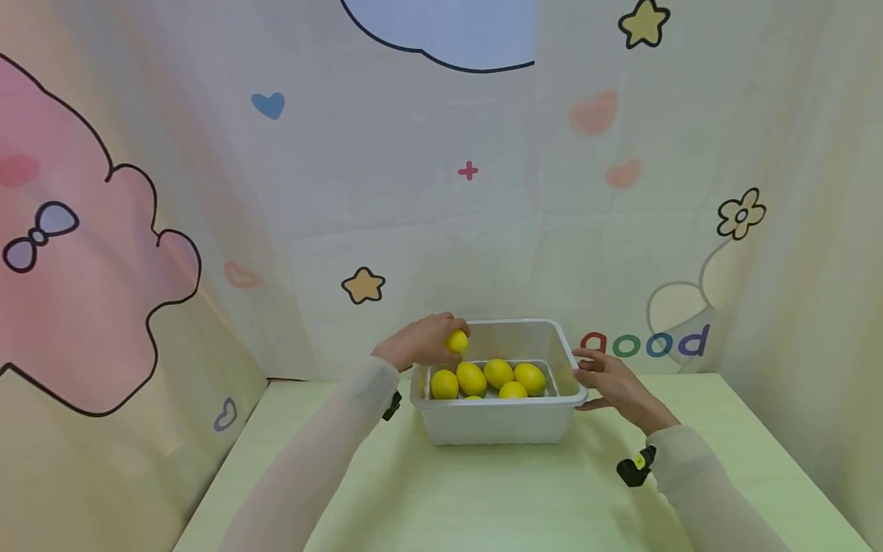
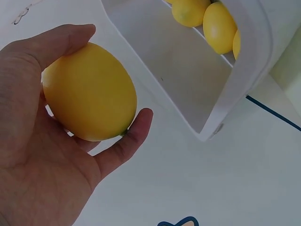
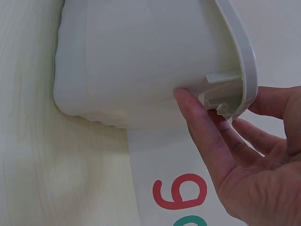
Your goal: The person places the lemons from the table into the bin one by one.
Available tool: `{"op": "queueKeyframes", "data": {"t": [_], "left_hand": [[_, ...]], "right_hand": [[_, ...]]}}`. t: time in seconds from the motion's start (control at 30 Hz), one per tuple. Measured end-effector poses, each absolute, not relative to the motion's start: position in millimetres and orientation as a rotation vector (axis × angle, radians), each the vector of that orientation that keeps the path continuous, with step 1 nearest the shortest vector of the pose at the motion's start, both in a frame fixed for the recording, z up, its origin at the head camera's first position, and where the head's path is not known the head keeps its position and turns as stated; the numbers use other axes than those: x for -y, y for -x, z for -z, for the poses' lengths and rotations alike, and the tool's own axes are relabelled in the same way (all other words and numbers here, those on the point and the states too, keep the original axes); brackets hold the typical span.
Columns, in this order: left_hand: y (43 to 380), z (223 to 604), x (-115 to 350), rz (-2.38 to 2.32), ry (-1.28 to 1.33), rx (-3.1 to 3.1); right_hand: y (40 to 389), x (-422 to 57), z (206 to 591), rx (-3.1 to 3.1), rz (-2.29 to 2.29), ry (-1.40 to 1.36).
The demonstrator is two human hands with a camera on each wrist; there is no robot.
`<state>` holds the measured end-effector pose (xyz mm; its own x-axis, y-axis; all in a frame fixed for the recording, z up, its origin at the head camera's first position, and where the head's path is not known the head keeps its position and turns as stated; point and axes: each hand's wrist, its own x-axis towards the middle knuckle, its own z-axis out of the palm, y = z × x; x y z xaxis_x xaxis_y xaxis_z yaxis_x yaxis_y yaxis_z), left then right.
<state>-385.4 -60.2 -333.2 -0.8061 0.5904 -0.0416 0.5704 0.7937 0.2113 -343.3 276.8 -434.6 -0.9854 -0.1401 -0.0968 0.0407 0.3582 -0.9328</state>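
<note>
A yellow lemon point(image 1: 457, 342) is held in my left hand point(image 1: 431, 339), above the left side of a white plastic bin point(image 1: 497, 423). In the left wrist view the thumb and fingers curl round that lemon point(image 2: 89, 92), which is apart from the bin's rim point(image 2: 200, 134). My right hand point(image 1: 614, 381) grips the bin's right rim. The right wrist view shows its fingers point(image 3: 200, 125) on both sides of the rim and against the outer wall point(image 3: 141, 61). Inside the bin lie several more lemons point(image 1: 472, 379), partly hidden by the front wall.
The bin stands on a pale wooden table point(image 1: 524, 498), close to its back edge. Behind it hangs a white curtain point(image 1: 414, 207) printed with stars, hearts and the word "good". The same kind of cloth hangs at both sides.
</note>
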Motion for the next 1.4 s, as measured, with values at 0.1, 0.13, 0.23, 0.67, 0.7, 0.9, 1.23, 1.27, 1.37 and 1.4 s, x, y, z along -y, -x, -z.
{"op": "queueKeyframes", "data": {"t": [0.1,0.13,0.23,0.67,0.7,0.9,1.23,1.27,1.37,1.4], "left_hand": [[390,333,59,-0.298,-0.925,-2.866],[392,334,58,-0.302,-0.917,-2.863],[396,336,56,-0.303,-0.890,-2.864],[401,344,47,-0.333,-0.844,-2.835],[401,344,46,-0.334,-0.841,-2.833],[405,346,43,-0.366,-0.797,-2.819],[414,355,42,-0.429,-0.660,-2.794],[414,356,42,-0.427,-0.650,-2.792],[415,357,40,-0.435,-0.603,-2.778],[415,357,40,-0.441,-0.587,-2.772]], "right_hand": [[343,-277,434,-2.455,1.695,0.085],[343,-277,434,-2.456,1.694,0.084],[342,-276,434,-2.450,1.698,0.086],[342,-278,434,-2.458,1.696,0.080],[342,-279,434,-2.456,1.699,0.081],[340,-278,434,-2.448,1.713,0.095],[341,-277,433,-2.457,1.698,0.089],[341,-277,433,-2.456,1.699,0.089],[342,-277,434,-2.451,1.708,0.087],[342,-277,435,-2.449,1.710,0.088]]}}
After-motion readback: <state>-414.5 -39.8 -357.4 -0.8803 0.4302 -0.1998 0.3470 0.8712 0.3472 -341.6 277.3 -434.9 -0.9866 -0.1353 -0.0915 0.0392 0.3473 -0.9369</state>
